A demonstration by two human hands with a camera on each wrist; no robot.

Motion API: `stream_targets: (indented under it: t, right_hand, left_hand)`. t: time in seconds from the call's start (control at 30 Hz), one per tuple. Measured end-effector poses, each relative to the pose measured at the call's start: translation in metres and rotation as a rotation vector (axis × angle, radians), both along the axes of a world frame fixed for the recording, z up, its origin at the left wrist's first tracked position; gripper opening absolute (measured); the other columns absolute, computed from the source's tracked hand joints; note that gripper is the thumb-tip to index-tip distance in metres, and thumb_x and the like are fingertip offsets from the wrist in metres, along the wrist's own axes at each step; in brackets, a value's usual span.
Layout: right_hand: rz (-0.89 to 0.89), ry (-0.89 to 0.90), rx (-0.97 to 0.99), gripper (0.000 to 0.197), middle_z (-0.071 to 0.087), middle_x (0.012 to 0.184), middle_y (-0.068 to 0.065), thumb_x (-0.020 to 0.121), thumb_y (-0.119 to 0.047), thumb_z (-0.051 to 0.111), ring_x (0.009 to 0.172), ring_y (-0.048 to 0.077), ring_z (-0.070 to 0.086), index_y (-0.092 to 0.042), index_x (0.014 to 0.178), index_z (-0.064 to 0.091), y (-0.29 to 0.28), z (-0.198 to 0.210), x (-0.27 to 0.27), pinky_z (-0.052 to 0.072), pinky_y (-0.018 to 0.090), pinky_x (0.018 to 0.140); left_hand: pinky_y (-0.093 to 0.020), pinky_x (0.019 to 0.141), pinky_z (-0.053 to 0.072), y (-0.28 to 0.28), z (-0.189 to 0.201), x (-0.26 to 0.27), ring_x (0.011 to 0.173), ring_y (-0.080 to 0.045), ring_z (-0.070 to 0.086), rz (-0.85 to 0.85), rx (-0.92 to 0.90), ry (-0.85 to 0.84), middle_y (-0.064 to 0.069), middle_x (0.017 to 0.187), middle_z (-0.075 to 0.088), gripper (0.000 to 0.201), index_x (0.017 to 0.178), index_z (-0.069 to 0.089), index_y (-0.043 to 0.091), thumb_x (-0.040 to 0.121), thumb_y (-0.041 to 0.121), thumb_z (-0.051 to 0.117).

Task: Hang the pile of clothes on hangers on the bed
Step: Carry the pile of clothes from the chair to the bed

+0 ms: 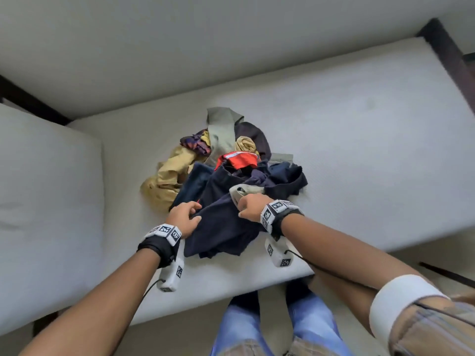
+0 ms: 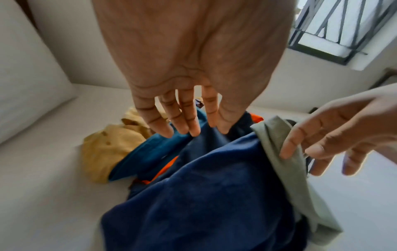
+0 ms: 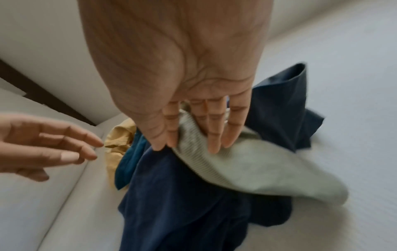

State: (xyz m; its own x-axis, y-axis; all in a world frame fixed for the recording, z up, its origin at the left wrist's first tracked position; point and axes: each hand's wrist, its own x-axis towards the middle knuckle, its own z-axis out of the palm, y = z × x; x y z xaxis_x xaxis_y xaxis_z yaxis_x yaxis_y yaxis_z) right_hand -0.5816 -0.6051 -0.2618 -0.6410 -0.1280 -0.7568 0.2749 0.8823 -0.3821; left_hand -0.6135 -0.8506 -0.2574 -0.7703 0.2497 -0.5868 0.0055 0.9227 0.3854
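On the bed (image 1: 359, 140), both hands grip clothes: left hand (image 1: 183, 218) navy garment (image 1: 226, 227), right hand (image 1: 250, 208) grey cuff (image 1: 241, 190).

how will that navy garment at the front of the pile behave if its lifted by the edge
Probably floppy: the navy garment already drapes in soft folds over the mattress. It will likely hang and stretch out rather than hold shape. It may drag the grey-green garment lying across it, so a two-handed grip seems wise.
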Motion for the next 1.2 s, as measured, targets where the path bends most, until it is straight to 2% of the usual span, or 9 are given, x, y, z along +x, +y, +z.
stream_targets:
  t: [0.1, 0.27, 0.47, 0.63, 0.77, 0.9, 0.97, 1.1, 1.2]
  right_hand:
    - [-0.06, 0.041, -0.059, 0.027, 0.065, 0.129, 0.002, 0.089, -0.027, 0.063, 0.119, 0.027, 0.059, -0.03, 0.113, 0.075, 0.029, 0.019, 0.016, 0.042, 0.024, 0.092]
    - [-0.36, 0.192, -0.09, 0.024, 0.069, 0.122, -0.004, 0.092, -0.035, 0.062, 0.111, 0.021, 0.064, -0.03, 0.113, 0.073, 0.089, 0.059, 0.06, 0.048, 0.029, 0.09]
    - [-0.785, 0.271, -0.023, 0.025, 0.07, 0.118, -0.002, 0.093, -0.034, 0.061, 0.112, 0.02, 0.063, -0.03, 0.117, 0.07, 0.186, 0.087, 0.185, 0.046, 0.031, 0.094]
    - [-1.175, 0.2, 0.058, 0.026, 0.068, 0.124, -0.003, 0.094, -0.029, 0.061, 0.115, 0.02, 0.063, -0.025, 0.118, 0.07, 0.239, 0.084, 0.352, 0.045, 0.026, 0.095]
    - [-1.483, 0.157, 0.082, 0.018, 0.072, 0.11, -0.008, 0.09, -0.032, 0.066, 0.104, 0.017, 0.066, -0.03, 0.106, 0.074, 0.239, 0.069, 0.496, 0.05, 0.026, 0.092]
    - [-1.736, 0.148, 0.055, 0.01, 0.072, 0.097, -0.004, 0.09, -0.026, 0.068, 0.098, 0.022, 0.066, -0.029, 0.097, 0.074, 0.209, 0.059, 0.623, 0.048, 0.026, 0.083]
    - [-1.864, 0.14, 0.085, 0.015, 0.072, 0.11, 0.002, 0.09, -0.023, 0.064, 0.107, 0.025, 0.065, -0.023, 0.1, 0.075, 0.188, 0.057, 0.679, 0.047, 0.029, 0.092]
    - [-2.117, 0.13, 0.157, 0.023, 0.069, 0.122, 0.005, 0.093, -0.025, 0.057, 0.111, 0.03, 0.063, -0.016, 0.107, 0.073, 0.134, 0.065, 0.774, 0.05, 0.032, 0.093]
    - [-2.329, 0.166, 0.22, 0.021, 0.07, 0.123, 0.002, 0.093, -0.026, 0.059, 0.113, 0.027, 0.063, -0.022, 0.106, 0.074, 0.085, 0.07, 0.832, 0.047, 0.03, 0.094]
  left_hand:
    - [-0.035, 0.09, 0.05, 0.045, 0.017, -0.012, 0.094, -0.022, 0.064, -0.043, 0.108, 0.076, -0.002, 0.101, 0.067, 0.027, 0.113, 0.067, 0.021, 0.086, 0.017, 0.066]
    - [-0.031, 0.085, 0.05, 0.142, 0.05, -0.019, 0.087, -0.018, 0.065, -0.211, 0.237, 0.142, 0.003, 0.091, 0.069, 0.021, 0.107, 0.069, 0.02, 0.087, 0.015, 0.063]
    - [-0.031, 0.081, 0.052, 0.279, 0.073, 0.042, 0.081, -0.017, 0.067, -0.612, 0.252, 0.097, 0.001, 0.088, 0.072, 0.019, 0.103, 0.071, 0.022, 0.09, 0.014, 0.058]
    - [-0.034, 0.078, 0.055, 0.377, 0.077, 0.152, 0.079, -0.021, 0.067, -0.942, 0.209, 0.021, 0.0, 0.084, 0.07, 0.018, 0.1, 0.071, 0.023, 0.09, 0.013, 0.06]
    - [-0.032, 0.079, 0.053, 0.433, 0.074, 0.263, 0.089, -0.03, 0.067, -1.189, 0.139, -0.021, -0.005, 0.092, 0.07, 0.021, 0.103, 0.072, 0.025, 0.091, 0.015, 0.058]
    - [-0.029, 0.082, 0.05, 0.473, 0.071, 0.386, 0.1, -0.029, 0.065, -1.423, 0.069, -0.041, -0.003, 0.108, 0.07, 0.024, 0.109, 0.07, 0.024, 0.094, 0.018, 0.052]
    - [-0.029, 0.087, 0.049, 0.487, 0.073, 0.446, 0.105, -0.027, 0.064, -1.537, 0.06, -0.042, -0.002, 0.114, 0.07, 0.026, 0.111, 0.07, 0.026, 0.094, 0.019, 0.052]
    - [-0.025, 0.077, 0.048, 0.502, 0.085, 0.568, 0.09, -0.023, 0.067, -1.781, 0.079, -0.109, 0.002, 0.096, 0.07, 0.024, 0.101, 0.069, 0.031, 0.091, 0.017, 0.053]
    - [-0.025, 0.076, 0.047, 0.5, 0.093, 0.657, 0.086, -0.02, 0.065, -2.073, 0.09, -0.104, 0.0, 0.098, 0.072, 0.024, 0.107, 0.07, 0.02, 0.092, 0.013, 0.054]
